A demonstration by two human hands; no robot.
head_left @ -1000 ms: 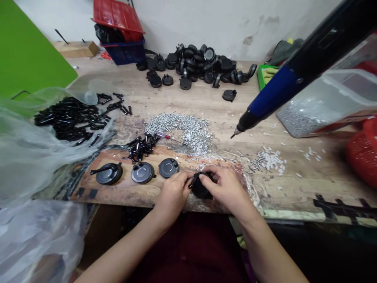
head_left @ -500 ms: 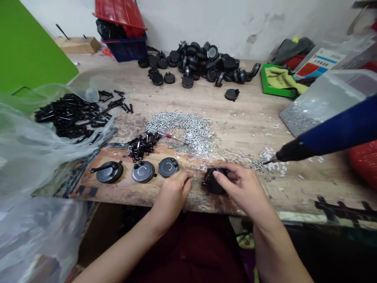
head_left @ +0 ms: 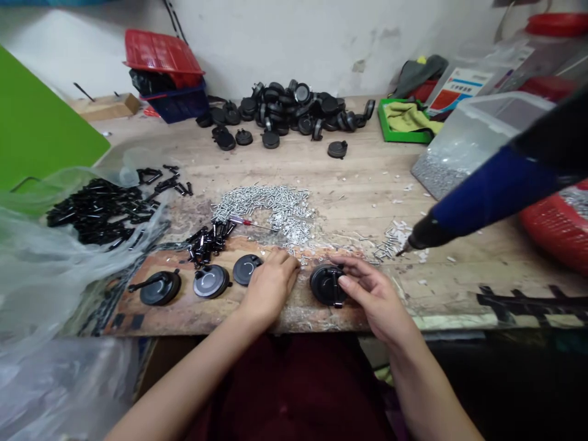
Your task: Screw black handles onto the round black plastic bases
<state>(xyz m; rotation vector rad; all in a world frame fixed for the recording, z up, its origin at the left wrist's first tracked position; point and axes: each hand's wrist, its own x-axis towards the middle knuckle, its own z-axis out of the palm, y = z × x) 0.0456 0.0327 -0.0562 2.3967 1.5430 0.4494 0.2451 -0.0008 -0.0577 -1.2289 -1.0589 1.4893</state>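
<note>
My right hand [head_left: 370, 295] grips a round black disc part [head_left: 325, 285] that rests on the bench's front edge, its lever facing up. My left hand [head_left: 270, 283] lies curled on the bench just left of it, fingertips at the near edge of the pile of small silver screws [head_left: 271, 205]; what its fingers pinch is hidden. Three more black disc parts [head_left: 210, 281] sit in a row to the left. A blue and black electric screwdriver [head_left: 487, 199] hangs at the right, its tip over scattered screws.
A heap of black disc parts [head_left: 289, 110] lies at the back. Black pins [head_left: 96, 205] spill from a clear plastic bag [head_left: 41, 257] at left. A clear tub of screws [head_left: 463, 144], a red basket [head_left: 558, 226], a green tray [head_left: 404, 119] and a red crate [head_left: 160, 58] ring the bench.
My hands came apart: the right set the disc part down on the bench to the right, the left moved toward the screws. The hanging screwdriver swung right and lower.
</note>
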